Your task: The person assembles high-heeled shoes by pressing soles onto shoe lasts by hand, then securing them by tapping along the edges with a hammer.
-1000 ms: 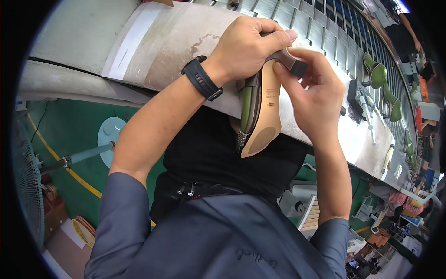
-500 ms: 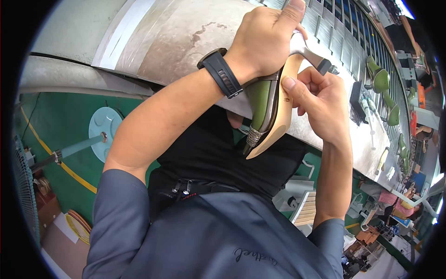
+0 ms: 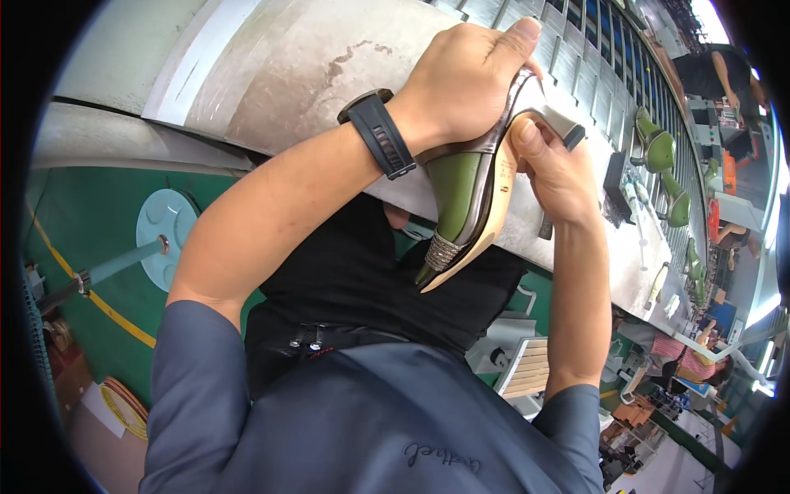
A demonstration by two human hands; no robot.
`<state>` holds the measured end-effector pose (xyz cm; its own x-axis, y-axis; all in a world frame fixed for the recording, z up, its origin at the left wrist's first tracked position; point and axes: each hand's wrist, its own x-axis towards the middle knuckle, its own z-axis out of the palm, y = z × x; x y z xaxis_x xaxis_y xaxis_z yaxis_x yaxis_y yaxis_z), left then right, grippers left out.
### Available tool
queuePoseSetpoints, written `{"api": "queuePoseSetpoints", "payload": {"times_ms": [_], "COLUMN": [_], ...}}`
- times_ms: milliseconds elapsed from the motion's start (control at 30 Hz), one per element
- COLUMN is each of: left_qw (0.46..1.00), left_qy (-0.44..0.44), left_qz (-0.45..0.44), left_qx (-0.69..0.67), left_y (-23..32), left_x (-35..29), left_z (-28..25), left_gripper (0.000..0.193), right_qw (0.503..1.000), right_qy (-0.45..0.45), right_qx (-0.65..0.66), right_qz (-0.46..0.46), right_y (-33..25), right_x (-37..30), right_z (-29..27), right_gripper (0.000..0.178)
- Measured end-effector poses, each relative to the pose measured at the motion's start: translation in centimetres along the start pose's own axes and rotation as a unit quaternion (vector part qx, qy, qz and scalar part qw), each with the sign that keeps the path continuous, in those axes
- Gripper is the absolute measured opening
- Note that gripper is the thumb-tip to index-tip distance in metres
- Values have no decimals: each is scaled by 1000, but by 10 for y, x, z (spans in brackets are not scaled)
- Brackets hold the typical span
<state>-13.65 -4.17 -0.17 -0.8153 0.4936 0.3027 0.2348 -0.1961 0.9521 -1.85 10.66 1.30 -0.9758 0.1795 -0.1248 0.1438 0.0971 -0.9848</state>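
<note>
A green high-heeled shoe (image 3: 457,191) is held over the table's near edge, toe pointing down toward my lap. It has dark metallic trim, a glittery band near the pointed toe and a silvery heel. Its tan sole (image 3: 497,198) faces right. My left hand (image 3: 465,86), below a black wristwatch (image 3: 383,136), is closed around the back part of the shoe. My right hand (image 3: 566,183) grips from the other side, its thumb pressed on the sole close to the heel. The heel and shoe partly hide its other fingers.
More green shoes (image 3: 657,146) stand along a roller conveyor (image 3: 592,41) at the right. A dark block (image 3: 617,177) and a brush-like tool (image 3: 657,284) lie on the table (image 3: 288,90). A light-blue round stool (image 3: 164,235) stands at left. Other people work far right.
My right thumb has slid up the sole from its middle toward the heel. The shoe has shifted slightly left and its toe is a little lower. My left hand keeps its grip.
</note>
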Motion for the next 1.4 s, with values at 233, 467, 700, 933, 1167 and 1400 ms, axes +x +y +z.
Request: {"api": "queuePoseSetpoints", "payload": {"times_ms": [233,467,700,933,1167,1400], "left_qw": [998,995,999,999,990,989], "left_qy": [32,24,-16,-10,-124,120], "left_qz": [17,20,-35,-19,-60,89], "left_qx": [59,94,37,41,31,16], "left_y": [-4,-10,5,3,17,4], "left_x": [3,6,3,3,4,-79], "left_z": [5,5,5,6,-15,-64], "left_gripper": [70,75,67,66,54,43], "right_qw": [998,999,995,992,996,885], "right_qy": [35,31,34,50,60,37], "right_qx": [-52,-2,62,108,73,-425], "right_qz": [-13,-15,68,29,5,-185], "right_y": [-13,-11,-4,-4,-9,-34], "right_x": [-3,-7,-23,-57,-17,-36], "right_z": [21,23,21,44,40,17], "right_gripper": [32,30,59,73,56,74]}}
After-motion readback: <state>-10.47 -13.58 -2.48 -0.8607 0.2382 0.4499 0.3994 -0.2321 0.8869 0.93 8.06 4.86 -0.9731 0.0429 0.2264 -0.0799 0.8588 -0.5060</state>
